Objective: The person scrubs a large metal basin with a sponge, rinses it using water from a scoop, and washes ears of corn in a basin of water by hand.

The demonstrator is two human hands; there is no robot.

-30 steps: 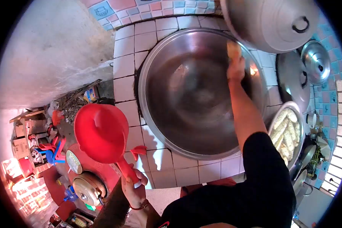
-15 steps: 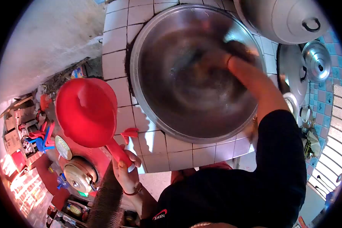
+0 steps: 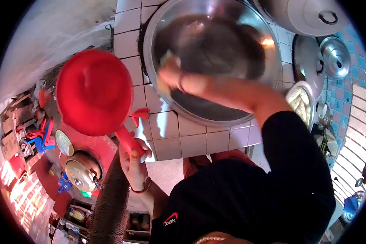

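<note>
My left hand [image 3: 135,160] is wrapped round the handle of a red plastic water dipper [image 3: 94,91], held left of the tiled stove top with its bowl towards me. A large metal wok [image 3: 219,97] is set into the tiles, its inside wet and shiny. Inside it, against the left wall, my right hand [image 3: 171,74] is closed and blurred by motion. A pale greenish-yellow pad [image 3: 166,58] shows at its fingers; the exact kind is hard to make out.
A small red plastic piece [image 3: 140,115] lies on the white tiles [image 3: 166,140] near the wok. Large metal lids [image 3: 309,14] and a bowl of pale food [image 3: 300,103] stand at the right. A lidded pot [image 3: 79,174] sits on a red table [image 3: 95,142] at lower left.
My right hand has swept from the right part of the wok to its left wall. The dipper appears higher and turned slightly. The whole view has shifted, bringing the bowl at right into sight.
</note>
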